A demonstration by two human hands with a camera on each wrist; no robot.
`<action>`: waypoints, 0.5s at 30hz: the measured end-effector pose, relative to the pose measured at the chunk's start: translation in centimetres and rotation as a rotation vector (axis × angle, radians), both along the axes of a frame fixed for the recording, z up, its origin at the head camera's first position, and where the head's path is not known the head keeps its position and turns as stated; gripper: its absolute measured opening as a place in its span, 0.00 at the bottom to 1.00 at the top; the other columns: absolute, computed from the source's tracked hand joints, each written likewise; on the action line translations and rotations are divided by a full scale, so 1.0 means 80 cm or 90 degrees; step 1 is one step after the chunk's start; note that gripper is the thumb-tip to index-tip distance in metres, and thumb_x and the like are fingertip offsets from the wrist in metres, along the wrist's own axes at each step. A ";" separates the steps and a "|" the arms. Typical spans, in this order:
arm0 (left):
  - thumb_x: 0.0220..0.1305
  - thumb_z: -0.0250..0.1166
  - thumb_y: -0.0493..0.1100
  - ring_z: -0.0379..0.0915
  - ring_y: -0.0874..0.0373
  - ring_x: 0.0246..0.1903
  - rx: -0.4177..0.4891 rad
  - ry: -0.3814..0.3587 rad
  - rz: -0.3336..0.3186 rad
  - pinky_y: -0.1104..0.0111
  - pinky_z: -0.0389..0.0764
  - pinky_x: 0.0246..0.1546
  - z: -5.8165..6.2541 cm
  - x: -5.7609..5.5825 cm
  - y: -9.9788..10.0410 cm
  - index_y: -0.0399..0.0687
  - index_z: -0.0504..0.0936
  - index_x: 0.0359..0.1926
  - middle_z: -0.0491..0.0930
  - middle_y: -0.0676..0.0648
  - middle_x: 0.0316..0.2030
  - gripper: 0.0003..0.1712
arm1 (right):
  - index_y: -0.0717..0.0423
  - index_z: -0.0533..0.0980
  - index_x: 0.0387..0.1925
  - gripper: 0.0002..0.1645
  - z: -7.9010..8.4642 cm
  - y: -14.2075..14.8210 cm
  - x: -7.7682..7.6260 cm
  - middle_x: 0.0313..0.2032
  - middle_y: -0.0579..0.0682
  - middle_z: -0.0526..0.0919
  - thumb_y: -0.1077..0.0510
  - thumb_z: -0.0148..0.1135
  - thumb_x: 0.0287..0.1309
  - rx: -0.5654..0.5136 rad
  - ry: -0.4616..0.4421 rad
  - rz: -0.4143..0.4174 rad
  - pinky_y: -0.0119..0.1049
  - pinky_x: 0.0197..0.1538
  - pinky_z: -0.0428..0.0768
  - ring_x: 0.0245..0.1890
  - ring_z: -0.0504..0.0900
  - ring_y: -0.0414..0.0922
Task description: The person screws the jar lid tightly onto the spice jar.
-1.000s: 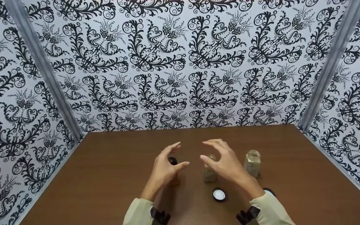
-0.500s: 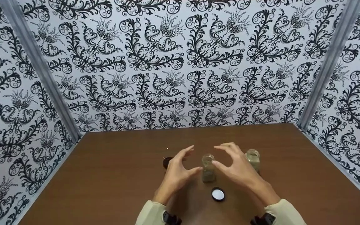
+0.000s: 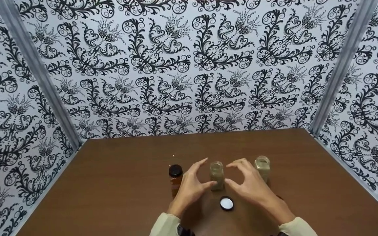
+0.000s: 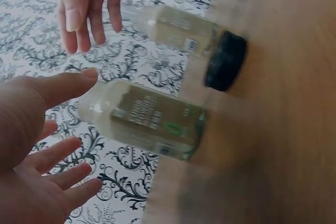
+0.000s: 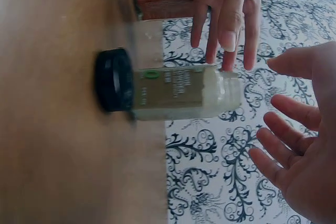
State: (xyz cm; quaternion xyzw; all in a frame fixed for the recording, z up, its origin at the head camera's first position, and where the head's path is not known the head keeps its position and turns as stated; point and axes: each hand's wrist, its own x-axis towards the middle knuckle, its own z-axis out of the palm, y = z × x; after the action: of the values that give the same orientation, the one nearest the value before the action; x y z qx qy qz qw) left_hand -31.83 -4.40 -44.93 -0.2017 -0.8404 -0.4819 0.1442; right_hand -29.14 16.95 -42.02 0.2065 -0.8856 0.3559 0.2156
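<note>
An uncapped glass spice jar (image 3: 217,178) with pale green-brown contents stands upright on the table between my hands. My left hand (image 3: 191,186) is just left of it, thumb and fingers spread in a wide curve. On its other side my right hand (image 3: 252,184) makes a similar curve. Neither hand holds anything. In the left wrist view the jar's label (image 4: 152,111) faces me, with the thumb near its neck. A black lid (image 3: 226,203), white inside facing up, lies in front of the jar.
A second uncapped jar (image 3: 262,166) stands to the right, partly behind my right hand. To the left is a black-capped jar (image 3: 176,175) with orange-red contents, partly covered by my left hand. Small pale specks (image 3: 173,155) lie beyond it. Patterned wall panels (image 3: 189,82) enclose the table.
My left hand has moved right, away from the capped jar, to beside the middle jar. My right hand has shifted right, uncovering the middle jar. Both hands stay spread and hold nothing.
</note>
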 end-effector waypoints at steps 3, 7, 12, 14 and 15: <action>0.51 0.80 0.45 0.72 0.45 0.65 -0.006 -0.005 0.002 0.51 0.73 0.65 -0.008 -0.002 0.001 0.47 0.72 0.68 0.76 0.41 0.65 0.44 | 0.53 0.81 0.46 0.21 -0.011 0.000 0.001 0.45 0.43 0.80 0.59 0.76 0.48 0.022 0.019 0.011 0.52 0.58 0.77 0.51 0.79 0.47; 0.51 0.79 0.46 0.73 0.44 0.64 0.002 -0.027 -0.001 0.50 0.74 0.63 -0.017 -0.004 0.002 0.47 0.72 0.68 0.77 0.41 0.64 0.43 | 0.53 0.80 0.46 0.21 -0.024 0.003 0.003 0.45 0.42 0.79 0.58 0.75 0.48 0.051 0.015 0.024 0.51 0.57 0.78 0.51 0.80 0.47; 0.53 0.78 0.45 0.72 0.41 0.64 0.019 -0.070 -0.009 0.47 0.74 0.62 -0.028 -0.007 0.006 0.45 0.70 0.69 0.77 0.41 0.64 0.44 | 0.52 0.79 0.48 0.21 -0.034 0.005 0.007 0.47 0.42 0.79 0.56 0.74 0.53 0.072 -0.032 0.047 0.49 0.54 0.79 0.50 0.80 0.46; 0.53 0.78 0.45 0.72 0.40 0.64 0.024 -0.080 -0.011 0.46 0.74 0.62 -0.031 -0.008 0.008 0.44 0.70 0.69 0.77 0.40 0.64 0.44 | 0.53 0.79 0.49 0.21 -0.038 0.005 0.007 0.47 0.42 0.78 0.54 0.74 0.54 0.077 -0.053 0.063 0.49 0.54 0.79 0.50 0.80 0.47; 0.53 0.78 0.44 0.72 0.40 0.64 0.026 -0.083 -0.010 0.46 0.74 0.63 -0.033 -0.009 0.009 0.45 0.70 0.69 0.77 0.41 0.64 0.44 | 0.54 0.78 0.49 0.22 -0.041 0.004 0.007 0.48 0.43 0.78 0.53 0.74 0.55 0.080 -0.066 0.070 0.49 0.54 0.79 0.50 0.80 0.47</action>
State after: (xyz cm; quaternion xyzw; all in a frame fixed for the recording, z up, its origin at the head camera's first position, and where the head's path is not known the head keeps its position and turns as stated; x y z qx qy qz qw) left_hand -32.56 -3.71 -47.56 -0.1737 -0.8364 -0.5121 0.0894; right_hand -28.59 17.31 -45.26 0.2496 -0.9033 0.3210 0.1364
